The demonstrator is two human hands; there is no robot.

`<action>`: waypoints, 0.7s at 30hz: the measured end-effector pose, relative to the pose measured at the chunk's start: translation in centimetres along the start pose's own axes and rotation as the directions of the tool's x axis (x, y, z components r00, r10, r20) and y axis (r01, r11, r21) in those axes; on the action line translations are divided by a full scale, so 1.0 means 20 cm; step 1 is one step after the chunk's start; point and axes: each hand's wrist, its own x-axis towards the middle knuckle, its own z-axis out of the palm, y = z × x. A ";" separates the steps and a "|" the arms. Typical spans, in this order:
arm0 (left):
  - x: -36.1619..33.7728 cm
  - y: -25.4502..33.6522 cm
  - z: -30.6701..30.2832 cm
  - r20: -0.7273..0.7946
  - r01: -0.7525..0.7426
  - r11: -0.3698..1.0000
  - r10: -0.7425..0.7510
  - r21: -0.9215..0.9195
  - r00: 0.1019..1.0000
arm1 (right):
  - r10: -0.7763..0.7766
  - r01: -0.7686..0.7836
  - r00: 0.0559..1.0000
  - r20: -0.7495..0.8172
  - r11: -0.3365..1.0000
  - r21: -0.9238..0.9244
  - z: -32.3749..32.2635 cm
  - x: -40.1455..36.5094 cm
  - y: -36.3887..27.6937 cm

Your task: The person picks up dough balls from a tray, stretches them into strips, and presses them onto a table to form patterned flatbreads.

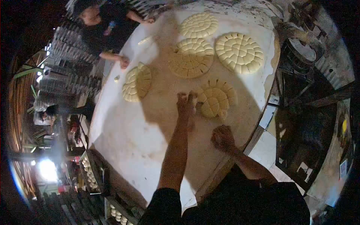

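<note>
A flat round of pale dough lies in shadow before me, cut into many small pieces, with slits round its far edge. My left hand is just left of this round, fingers apart and partly bent, close to its left edge. Nearer to me, my right hand is closed in a fist below the round. Whatever that fist may hold is hidden. Beyond my left hand sits another cut dough round, overlapping a paler round behind it.
More cut dough rounds lie on the floured table: one at the right, one at the far end, and one at the left. A co-worker's hand rests by the left edge. Trays of dough balls stand lower left.
</note>
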 end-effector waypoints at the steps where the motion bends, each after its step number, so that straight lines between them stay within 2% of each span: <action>1: -0.10 -0.05 -0.05 -0.094 0.060 0.996 -0.066 -0.069 0.993 | 0.020 -0.011 0.996 0.083 0.994 -0.111 -0.04 0.03 -0.03; 2: -0.18 -0.15 -0.06 -0.226 0.142 0.984 -0.164 -0.111 0.960 | 0.045 -0.008 0.986 0.161 0.975 -0.223 -0.06 0.05 -0.07; 3: -0.27 -0.30 -0.05 -0.341 0.091 0.993 -0.110 -0.071 0.934 | 0.040 -0.013 0.985 0.165 0.986 -0.164 -0.06 0.06 -0.07; 4: -0.36 -0.46 -0.05 -0.451 0.049 0.999 -0.053 -0.020 0.891 | 0.034 -0.016 0.985 0.171 0.994 -0.104 -0.06 0.06 -0.06; 5: -0.47 -0.66 -0.02 -0.518 -0.096 0.985 0.158 0.144 0.841 | 0.024 -0.016 0.983 0.183 0.999 -0.046 -0.06 0.05 -0.05; 7: -0.79 -0.64 -0.06 -0.489 -0.081 0.978 -0.025 -0.194 0.872 | 0.194 -0.217 0.967 0.162 0.966 0.138 -0.04 0.08 -0.06; 8: -0.99 -0.60 -0.07 -0.334 0.008 0.841 -0.224 -0.542 0.916 | 0.275 -0.312 0.945 0.179 0.923 0.226 0.00 0.05 -0.08; 9: -1.19 -0.57 -0.09 -0.156 0.126 0.584 -0.409 -0.802 0.899 | 0.156 -0.203 0.959 0.237 0.960 0.192 0.08 -0.02 -0.08; 10: -1.36 -0.64 -0.08 -0.058 0.131 0.376 -0.451 -0.918 0.891 | 0.038 -0.090 0.954 0.297 0.982 0.164 0.21 -0.10 -0.06; 12: -1.62 -0.78 -0.13 -0.279 -0.032 0.682 -0.256 -0.731 0.926 | -0.274 0.255 0.937 0.219 0.961 0.109 0.59 -0.33 -0.12; 14: -1.84 -0.91 -0.12 -0.401 -0.176 0.877 -0.020 -0.447 0.916 | -0.334 0.311 0.936 0.109 0.932 0.185 0.71 -0.61 -0.36; 15: -1.94 -0.95 -0.08 -0.426 -0.240 0.926 0.100 -0.290 0.899 | -0.195 0.142 0.968 0.155 0.942 0.304 0.62 -0.73 -0.65; 17: -2.13 -0.94 0.00 -0.497 -0.257 0.966 0.213 -0.022 0.841 | -0.030 -0.092 0.961 0.277 0.904 0.418 0.54 -0.84 -0.81; 18: -2.26 -0.96 -0.03 -0.549 -0.195 0.976 0.215 0.095 0.808 | 0.000 -0.156 0.943 0.332 0.882 0.445 0.56 -0.84 -0.83; 19: -2.41 -0.85 -0.17 -0.589 -0.142 0.983 0.184 0.118 0.787 | 0.035 -0.230 0.921 0.387 0.851 0.472 0.59 -0.85 -0.83; 20: -2.56 -0.73 -0.32 -0.628 -0.087 0.987 0.153 0.135 0.763 | -0.155 -0.103 0.925 0.346 0.775 0.624 0.64 -0.85 -0.74; 21: -2.65 -0.68 -0.44 -0.655 -0.081 0.992 -0.004 -0.099 0.755 | -0.332 0.013 0.904 0.271 0.654 0.756 0.67 -0.81 -0.57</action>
